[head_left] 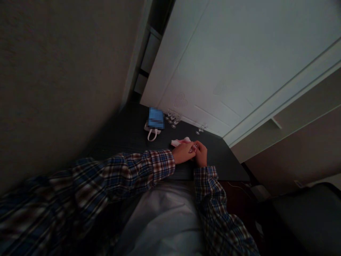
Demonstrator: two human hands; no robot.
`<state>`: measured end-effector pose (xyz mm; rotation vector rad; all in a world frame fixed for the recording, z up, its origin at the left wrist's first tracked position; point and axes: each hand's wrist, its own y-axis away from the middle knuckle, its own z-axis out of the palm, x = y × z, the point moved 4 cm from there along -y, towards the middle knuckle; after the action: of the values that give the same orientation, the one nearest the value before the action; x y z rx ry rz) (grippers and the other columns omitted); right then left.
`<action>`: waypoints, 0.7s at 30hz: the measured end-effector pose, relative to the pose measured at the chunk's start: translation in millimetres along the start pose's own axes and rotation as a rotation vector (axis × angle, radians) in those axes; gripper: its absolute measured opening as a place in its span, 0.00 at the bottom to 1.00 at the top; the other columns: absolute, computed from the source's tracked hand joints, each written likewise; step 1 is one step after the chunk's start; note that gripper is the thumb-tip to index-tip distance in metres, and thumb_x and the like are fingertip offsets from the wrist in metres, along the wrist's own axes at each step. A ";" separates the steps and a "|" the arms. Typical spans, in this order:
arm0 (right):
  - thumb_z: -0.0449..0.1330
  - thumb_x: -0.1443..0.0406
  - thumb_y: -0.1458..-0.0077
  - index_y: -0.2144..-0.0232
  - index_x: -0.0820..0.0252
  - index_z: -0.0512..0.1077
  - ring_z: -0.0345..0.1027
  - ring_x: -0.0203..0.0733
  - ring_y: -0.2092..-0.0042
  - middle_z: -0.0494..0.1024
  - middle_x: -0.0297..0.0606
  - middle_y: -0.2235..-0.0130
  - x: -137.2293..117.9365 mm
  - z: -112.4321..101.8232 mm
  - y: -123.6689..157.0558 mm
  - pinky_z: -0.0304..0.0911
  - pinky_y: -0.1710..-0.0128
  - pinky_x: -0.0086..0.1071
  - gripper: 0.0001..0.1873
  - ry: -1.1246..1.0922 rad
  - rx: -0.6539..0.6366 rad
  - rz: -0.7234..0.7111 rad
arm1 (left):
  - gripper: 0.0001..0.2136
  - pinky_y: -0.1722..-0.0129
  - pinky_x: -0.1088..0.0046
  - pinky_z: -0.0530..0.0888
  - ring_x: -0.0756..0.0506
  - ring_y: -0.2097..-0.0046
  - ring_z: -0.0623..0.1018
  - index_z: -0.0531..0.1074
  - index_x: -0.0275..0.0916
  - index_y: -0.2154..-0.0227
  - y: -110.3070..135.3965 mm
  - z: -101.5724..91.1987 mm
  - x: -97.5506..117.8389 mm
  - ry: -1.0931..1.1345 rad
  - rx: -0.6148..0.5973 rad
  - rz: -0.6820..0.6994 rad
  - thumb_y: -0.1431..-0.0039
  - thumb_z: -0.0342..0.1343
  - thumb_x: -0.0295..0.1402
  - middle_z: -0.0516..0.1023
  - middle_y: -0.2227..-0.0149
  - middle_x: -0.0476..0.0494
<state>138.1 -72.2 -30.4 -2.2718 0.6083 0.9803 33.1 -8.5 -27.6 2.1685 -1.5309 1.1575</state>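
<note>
On the dark tabletop [226,160], a pale bag [157,131] stands beside clustered stemmed glasses [173,120]. Nearer, pink cloth [179,142] pokes out beyond the left hand [183,152]; its fingers and the right hand's [201,155] close together around a small clear glass [193,148], near more glassware [201,129].

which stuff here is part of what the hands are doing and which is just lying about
In hand:
small clear piece, between left hand and right hand
pink cloth, at the left hand
possibly the clear glassware standing beyond

Apparently just lying about:
blue item, pixelated
pale loop handle beside it
</note>
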 end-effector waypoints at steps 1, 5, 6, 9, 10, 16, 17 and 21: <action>0.51 0.58 0.53 0.74 0.68 0.66 0.55 0.24 0.71 0.66 0.33 0.75 0.7 0.1 -0.4 0.51 0.70 0.20 0.15 0.003 -0.004 0.000 | 0.17 0.55 0.73 0.69 0.47 0.54 0.74 0.66 0.32 0.50 0.0 0.0 -0.2 -0.004 -0.002 -0.002 0.38 0.45 0.34 0.73 0.55 0.42; 0.50 0.59 0.52 0.74 0.68 0.67 0.55 0.25 0.71 0.67 0.34 0.74 4.9 0.3 -2.2 0.51 0.70 0.19 0.16 0.030 -0.020 -0.007 | 0.17 0.55 0.74 0.68 0.47 0.54 0.74 0.66 0.33 0.50 0.0 0.3 -0.9 -0.016 -0.013 0.004 0.38 0.46 0.34 0.73 0.55 0.43; 0.49 0.59 0.52 0.74 0.68 0.67 0.55 0.25 0.71 0.67 0.34 0.74 6.0 0.4 -2.4 0.51 0.70 0.19 0.16 0.036 -0.024 -0.008 | 0.17 0.56 0.74 0.68 0.48 0.55 0.74 0.66 0.33 0.50 0.1 0.4 -1.1 -0.020 -0.016 0.004 0.38 0.46 0.34 0.73 0.54 0.43; 0.50 0.58 0.52 0.74 0.68 0.67 0.55 0.24 0.71 0.67 0.34 0.74 8.1 0.8 -2.5 0.51 0.70 0.19 0.15 0.037 -0.030 -0.002 | 0.17 0.56 0.74 0.68 0.48 0.55 0.74 0.66 0.33 0.50 0.2 0.9 -1.6 -0.033 -0.021 -0.001 0.38 0.46 0.35 0.73 0.55 0.43; 0.51 0.59 0.53 0.74 0.68 0.67 0.55 0.24 0.71 0.66 0.33 0.74 8.2 1.0 -2.3 0.51 0.70 0.19 0.15 0.034 -0.032 0.001 | 0.17 0.57 0.74 0.68 0.48 0.56 0.74 0.66 0.33 0.50 0.0 1.2 -1.8 -0.037 -0.022 -0.002 0.38 0.46 0.35 0.73 0.55 0.43; 0.51 0.57 0.54 0.75 0.68 0.66 0.54 0.24 0.71 0.65 0.33 0.75 5.8 1.1 -1.4 0.50 0.70 0.20 0.16 0.015 -0.038 -0.003 | 0.17 0.57 0.73 0.68 0.47 0.55 0.74 0.66 0.34 0.49 -2.4 5.2 -5.2 -0.053 -0.020 -0.009 0.37 0.44 0.35 0.73 0.54 0.43; 0.51 0.57 0.54 0.75 0.68 0.66 0.54 0.24 0.71 0.65 0.33 0.75 5.6 1.2 -1.5 0.50 0.71 0.20 0.17 0.012 -0.042 -0.003 | 0.17 0.56 0.73 0.69 0.47 0.55 0.74 0.66 0.34 0.49 -2.7 5.7 -5.6 -0.054 -0.020 -0.006 0.37 0.44 0.35 0.73 0.54 0.43; 0.51 0.57 0.56 0.75 0.68 0.67 0.54 0.25 0.71 0.66 0.34 0.75 5.0 1.4 -1.9 0.50 0.71 0.20 0.17 0.020 -0.044 0.010 | 0.17 0.56 0.73 0.69 0.47 0.55 0.74 0.66 0.35 0.49 -2.9 6.1 -5.9 -0.060 -0.026 0.005 0.37 0.43 0.36 0.73 0.55 0.43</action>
<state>141.6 -70.7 -34.4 -2.3216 0.6127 0.9864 37.7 -6.8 -35.2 2.2028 -1.5671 1.0770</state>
